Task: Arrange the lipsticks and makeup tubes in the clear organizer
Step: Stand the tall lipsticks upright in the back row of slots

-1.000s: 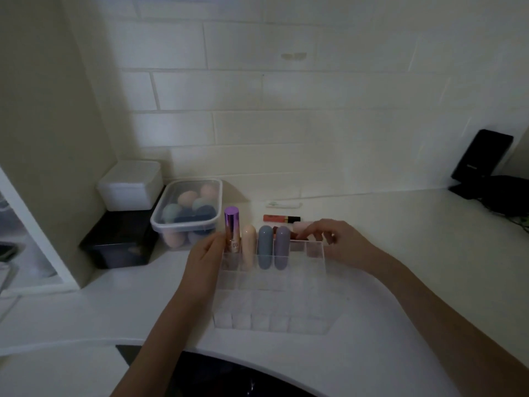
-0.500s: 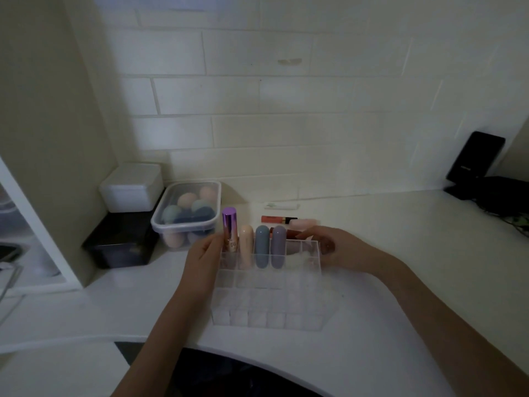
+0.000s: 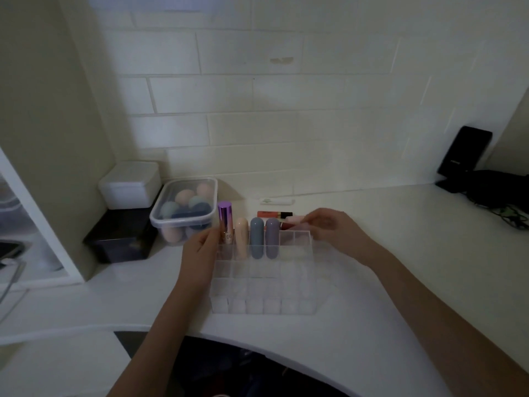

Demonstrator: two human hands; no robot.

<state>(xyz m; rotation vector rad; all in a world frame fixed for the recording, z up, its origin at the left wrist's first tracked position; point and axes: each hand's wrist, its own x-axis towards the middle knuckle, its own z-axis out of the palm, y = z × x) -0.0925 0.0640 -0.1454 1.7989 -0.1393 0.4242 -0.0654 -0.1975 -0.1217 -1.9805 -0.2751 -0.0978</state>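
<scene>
Right hand (image 3: 333,229) pinching pink tube (image 3: 294,219) above organizer's (image 3: 266,282) back-right edge; left hand (image 3: 200,247) gripping its left wall; bare tabletop (image 3: 415,253) at right of frame.

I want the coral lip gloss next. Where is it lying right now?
In the head view the coral lip gloss lies flat on the counter behind the clear organizer, just beyond the right hand, in front of a small white tube.

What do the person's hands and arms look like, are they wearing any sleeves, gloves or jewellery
Both forearms are bare up to the frame edge, with no sleeves showing. The left hand and right hand wear no gloves. No rings, watch or bracelets are visible, though the dim light hides fine detail.
</scene>
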